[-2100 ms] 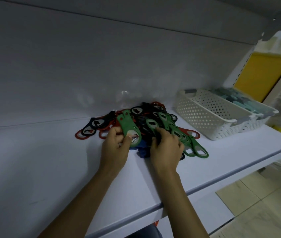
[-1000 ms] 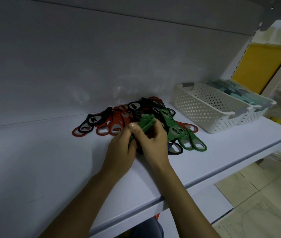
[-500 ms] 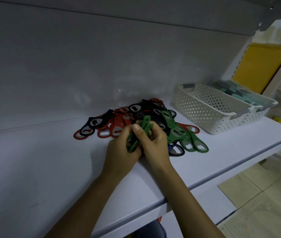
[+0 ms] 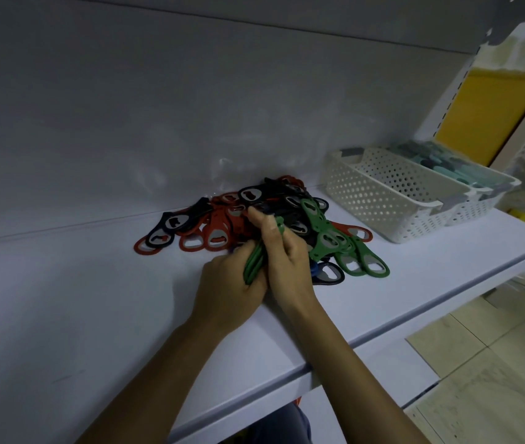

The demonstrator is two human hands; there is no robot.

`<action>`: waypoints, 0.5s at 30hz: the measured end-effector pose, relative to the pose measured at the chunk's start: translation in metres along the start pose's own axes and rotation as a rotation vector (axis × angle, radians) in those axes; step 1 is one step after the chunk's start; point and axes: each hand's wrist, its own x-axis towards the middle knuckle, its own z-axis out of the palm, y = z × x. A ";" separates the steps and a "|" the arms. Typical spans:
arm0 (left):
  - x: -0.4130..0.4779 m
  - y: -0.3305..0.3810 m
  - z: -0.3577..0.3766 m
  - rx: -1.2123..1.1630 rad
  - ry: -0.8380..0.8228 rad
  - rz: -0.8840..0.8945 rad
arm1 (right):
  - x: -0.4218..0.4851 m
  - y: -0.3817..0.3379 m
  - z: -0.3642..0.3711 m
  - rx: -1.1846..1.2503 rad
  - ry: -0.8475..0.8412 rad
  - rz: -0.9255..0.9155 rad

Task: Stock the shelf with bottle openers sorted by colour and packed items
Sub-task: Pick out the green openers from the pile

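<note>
A mixed pile of bottle openers [image 4: 264, 216] in red, black, green and blue lies on the white shelf [image 4: 78, 315] against the back wall. Both of my hands meet at the pile's front edge. My left hand [image 4: 226, 283] and my right hand [image 4: 283, 254] together grip a small stack of green openers [image 4: 256, 259], held on edge between them. More green openers [image 4: 347, 254] lie flat to the right of my right hand. Red openers [image 4: 210, 232] and black ones [image 4: 171, 224] spread to the left.
A white perforated basket [image 4: 383, 200] with greenish packed items stands at the right end of the shelf. A yellow panel [image 4: 492, 107] rises behind it. The shelf's front edge [image 4: 319, 363] runs below my wrists, with tiled floor [image 4: 485, 363] at lower right.
Both hands have come together on the green stack. The stack has turned more on edge and sunk lower between my palms, and my right hand has closed over its top.
</note>
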 end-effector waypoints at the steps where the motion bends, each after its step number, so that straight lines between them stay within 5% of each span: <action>1: 0.001 0.000 0.000 -0.017 0.010 -0.010 | 0.003 -0.001 -0.002 -0.065 0.043 0.002; 5: 0.003 -0.001 0.002 -0.116 0.025 -0.092 | 0.023 -0.004 -0.024 -0.266 0.195 -0.051; 10: 0.004 -0.004 0.003 -0.223 0.055 -0.163 | 0.044 0.014 -0.069 -1.151 0.142 0.121; 15: 0.006 -0.005 0.004 -0.387 0.045 -0.205 | 0.038 0.028 -0.070 -1.092 0.219 0.047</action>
